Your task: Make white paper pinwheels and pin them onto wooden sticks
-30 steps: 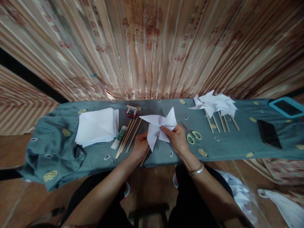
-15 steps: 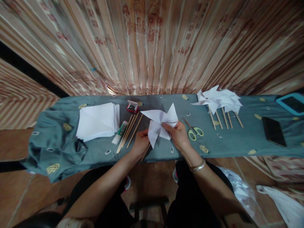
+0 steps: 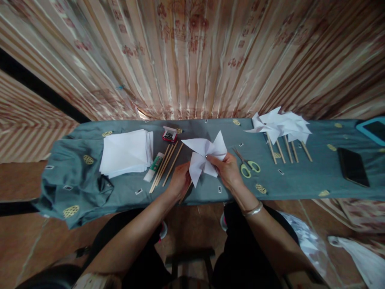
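Note:
A white paper pinwheel is held between both hands over the middle of the cloth, with a small pin at its centre. My right hand is closed on it from the right, the thumb close to the pin. My left hand is closed at the pinwheel's lower left, its fingertips partly hidden behind the paper. A thin wooden stick slants down below that hand; its upper part is hidden. Loose wooden sticks lie left of my left hand. Right of my right hand lie scissors with green handles.
A stack of white paper, a glue tube and a small red box of pins lie leftward on the cloth-covered table. Several pinwheels on sticks, a dark phone and a blue-framed device lie rightward.
The whole view has shifted slightly, so things appear a little further right. Both hands keep their hold on the pinwheel, with hardly any visible movement.

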Motion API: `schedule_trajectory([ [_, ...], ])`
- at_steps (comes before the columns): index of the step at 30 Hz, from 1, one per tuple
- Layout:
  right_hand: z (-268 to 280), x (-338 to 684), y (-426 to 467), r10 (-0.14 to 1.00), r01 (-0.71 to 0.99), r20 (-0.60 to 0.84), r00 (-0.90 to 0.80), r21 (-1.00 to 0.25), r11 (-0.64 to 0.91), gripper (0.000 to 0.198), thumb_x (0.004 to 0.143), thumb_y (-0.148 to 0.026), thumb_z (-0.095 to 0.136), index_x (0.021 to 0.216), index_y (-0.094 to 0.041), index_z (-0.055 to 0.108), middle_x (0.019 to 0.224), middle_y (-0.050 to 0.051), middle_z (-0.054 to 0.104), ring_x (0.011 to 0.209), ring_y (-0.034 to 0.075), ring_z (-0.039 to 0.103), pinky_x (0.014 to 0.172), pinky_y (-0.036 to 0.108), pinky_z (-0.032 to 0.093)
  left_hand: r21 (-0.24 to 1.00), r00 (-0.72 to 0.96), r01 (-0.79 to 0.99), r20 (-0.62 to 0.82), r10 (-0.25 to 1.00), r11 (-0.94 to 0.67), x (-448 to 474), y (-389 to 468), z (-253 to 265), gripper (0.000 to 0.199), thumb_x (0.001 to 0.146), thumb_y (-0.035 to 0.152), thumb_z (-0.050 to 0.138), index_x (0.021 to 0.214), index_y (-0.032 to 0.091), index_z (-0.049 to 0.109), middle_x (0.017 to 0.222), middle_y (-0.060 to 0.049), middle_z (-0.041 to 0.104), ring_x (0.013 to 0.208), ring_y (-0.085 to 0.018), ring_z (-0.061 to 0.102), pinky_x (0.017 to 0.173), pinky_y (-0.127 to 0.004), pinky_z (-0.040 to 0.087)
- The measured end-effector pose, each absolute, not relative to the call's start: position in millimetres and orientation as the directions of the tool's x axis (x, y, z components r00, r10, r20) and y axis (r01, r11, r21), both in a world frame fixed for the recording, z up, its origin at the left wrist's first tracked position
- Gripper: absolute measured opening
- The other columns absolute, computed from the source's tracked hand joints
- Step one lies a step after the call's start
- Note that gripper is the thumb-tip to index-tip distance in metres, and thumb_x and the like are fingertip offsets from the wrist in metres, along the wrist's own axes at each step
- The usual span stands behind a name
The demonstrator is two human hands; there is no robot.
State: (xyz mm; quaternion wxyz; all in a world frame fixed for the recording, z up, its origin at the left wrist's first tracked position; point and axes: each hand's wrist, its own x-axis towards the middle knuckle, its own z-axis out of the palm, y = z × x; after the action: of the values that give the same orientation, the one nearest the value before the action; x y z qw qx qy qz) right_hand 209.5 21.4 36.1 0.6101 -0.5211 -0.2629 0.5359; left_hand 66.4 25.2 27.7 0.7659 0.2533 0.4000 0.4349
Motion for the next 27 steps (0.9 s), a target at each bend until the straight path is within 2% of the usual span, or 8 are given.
schedule_trajectory([
  [4, 33, 208, 21, 0.925, -0.369, -0.251, 0.285, -0.919, -0.136, 0.031, 0.049, -0.029, 0.088, 0.074, -0.018, 0.072, 0.068, -0.001, 0.075, 0.056, 0.014, 0.062, 0.055, 0.026, 0.048, 0.698, 0.31, -0.505, -0.401, 0.862, 0.507, 63, 28, 31, 0.051, 0.062, 0.062, 0.08, 0.079, 0.016, 0.067, 0.07, -0.003, 0.069, 0.067, -0.017, 0.064, 0.063, -0.028, 0.052],
  [9, 26, 206, 21, 0.932, -0.337, -0.246, 0.267, -0.93, -0.149, 0.03, 0.05, -0.029, 0.087, 0.073, -0.018, 0.071, 0.065, -0.002, 0.074, 0.056, 0.014, 0.062, 0.056, 0.027, 0.048, 0.76, 0.307, -0.436, -0.378, 0.873, 0.482, 61, 28, 32, 0.053, 0.051, 0.058, 0.089, 0.07, 0.013, 0.069, 0.06, -0.001, 0.063, 0.051, -0.01, 0.052, 0.052, -0.024, 0.043],
  [15, 27, 204, 21, 0.946, -0.336, -0.221, 0.238, -0.933, -0.133, 0.032, 0.051, -0.03, 0.088, 0.077, -0.019, 0.072, 0.07, -0.001, 0.075, 0.059, 0.016, 0.065, 0.062, 0.03, 0.052, 0.809, 0.283, -0.377, -0.362, 0.888, 0.45, 60, 30, 32, 0.043, 0.051, 0.043, 0.091, 0.072, 0.012, 0.072, 0.063, -0.002, 0.068, 0.056, -0.011, 0.057, 0.057, -0.023, 0.042],
  [27, 33, 202, 16, 0.944, -0.323, -0.236, 0.23, -0.934, -0.155, 0.037, 0.051, -0.034, 0.089, 0.08, -0.018, 0.072, 0.072, 0.0, 0.076, 0.061, 0.016, 0.065, 0.061, 0.03, 0.052, 0.8, 0.26, -0.401, -0.368, 0.893, 0.446, 65, 32, 30, 0.041, 0.046, 0.036, 0.094, 0.069, 0.012, 0.071, 0.062, -0.002, 0.069, 0.056, -0.012, 0.059, 0.058, -0.024, 0.045],
])
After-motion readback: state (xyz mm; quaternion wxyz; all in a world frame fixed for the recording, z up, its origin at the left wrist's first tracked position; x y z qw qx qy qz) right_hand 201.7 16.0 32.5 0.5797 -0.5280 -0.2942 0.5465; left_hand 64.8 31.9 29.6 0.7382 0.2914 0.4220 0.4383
